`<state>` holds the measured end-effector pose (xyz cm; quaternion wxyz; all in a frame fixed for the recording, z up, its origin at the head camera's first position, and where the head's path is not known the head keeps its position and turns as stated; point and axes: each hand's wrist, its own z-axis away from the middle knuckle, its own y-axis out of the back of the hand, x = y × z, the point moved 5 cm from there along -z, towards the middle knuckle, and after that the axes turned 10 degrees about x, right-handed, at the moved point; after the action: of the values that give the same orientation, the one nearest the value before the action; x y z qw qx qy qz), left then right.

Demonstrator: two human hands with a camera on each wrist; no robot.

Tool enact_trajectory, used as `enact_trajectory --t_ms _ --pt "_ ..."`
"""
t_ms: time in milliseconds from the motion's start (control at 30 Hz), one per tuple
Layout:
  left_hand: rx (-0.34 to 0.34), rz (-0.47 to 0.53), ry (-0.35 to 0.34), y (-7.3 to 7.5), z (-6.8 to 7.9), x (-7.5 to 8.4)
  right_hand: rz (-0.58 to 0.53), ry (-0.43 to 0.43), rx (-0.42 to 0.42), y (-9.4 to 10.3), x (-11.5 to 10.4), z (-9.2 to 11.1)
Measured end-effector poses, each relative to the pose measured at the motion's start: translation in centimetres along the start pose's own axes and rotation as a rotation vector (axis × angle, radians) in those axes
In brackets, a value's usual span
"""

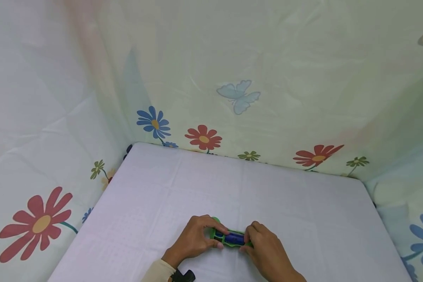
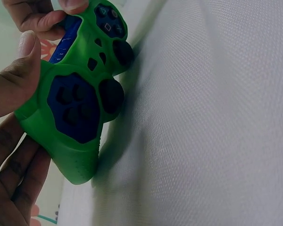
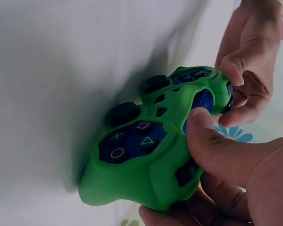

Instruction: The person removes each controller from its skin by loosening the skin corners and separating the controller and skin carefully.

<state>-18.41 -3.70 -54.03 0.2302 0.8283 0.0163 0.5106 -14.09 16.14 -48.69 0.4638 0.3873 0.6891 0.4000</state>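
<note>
A dark blue game controller in a green silicone sleeve point(image 2: 70, 162) stands tilted on the white cloth, its top edge facing up. My left hand point(image 1: 196, 237) grips its left end with thumb and fingers. At the other end my right hand point(image 1: 266, 248) pinches the sleeve's edge, the thumb pressing near the middle. In the right wrist view the green sleeve point(image 3: 118, 183) frames the shape buttons point(image 3: 132, 140) and two black thumbsticks. Blue controller body point(image 1: 234, 238) shows through the sleeve's opening between the hands. Some fingertips are hidden behind the controller.
A white cloth covers the table point(image 1: 211, 184). Printed curtains with flowers and a butterfly point(image 1: 239, 96) hang behind and at both sides. A black strap device point(image 1: 183, 275) sits at my left wrist, by the beige sleeve cuff point(image 1: 159, 270).
</note>
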Motion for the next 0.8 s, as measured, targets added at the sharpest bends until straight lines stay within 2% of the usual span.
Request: enact_trajectory --t_ms 300,500,800 --pt "-0.004 -0.002 0.002 0.0 0.0 -0.1 -0.01 0.02 0.007 0.1 0.0 0.0" --pt "0.004 -0.01 0.005 0.0 0.2 -0.2 -0.028 0.16 0.041 -0.2 0.5 0.5" --pt "0.008 -0.018 -0.004 0.0 0.2 -0.1 -0.109 0.333 0.173 -0.1 2.4 1.9"
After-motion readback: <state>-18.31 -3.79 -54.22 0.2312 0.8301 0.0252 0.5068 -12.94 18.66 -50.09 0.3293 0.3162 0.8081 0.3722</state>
